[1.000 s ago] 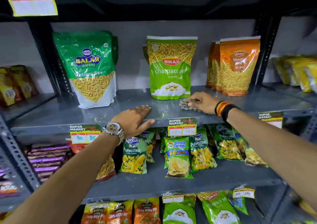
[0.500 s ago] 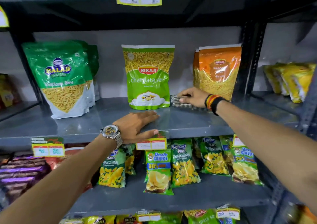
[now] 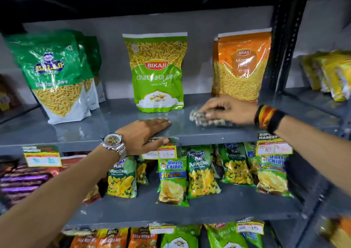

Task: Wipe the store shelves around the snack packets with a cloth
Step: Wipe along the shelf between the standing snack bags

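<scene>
My right fingers (image 3: 212, 106) curled down on the cloth (image 3: 207, 119), pinning it near the shelf (image 3: 95, 128) front edge between the green packet (image 3: 157, 73) and orange packet (image 3: 243, 65); left hand (image 3: 146, 133) flat, empty, bracing at the front edge.

grey shelf (image 3: 95, 128), checkered cloth (image 3: 201, 117), green packet (image 3: 157, 76)

"BIKAJI" – green packet (image 3: 157, 73); "Uncle Chipps" – small packet (image 3: 171, 179).

Shelf (image 3: 106, 120) front open btwn Balaji packet (image 3: 57, 76) & Bikaji packet (image 3: 157, 73).
</scene>
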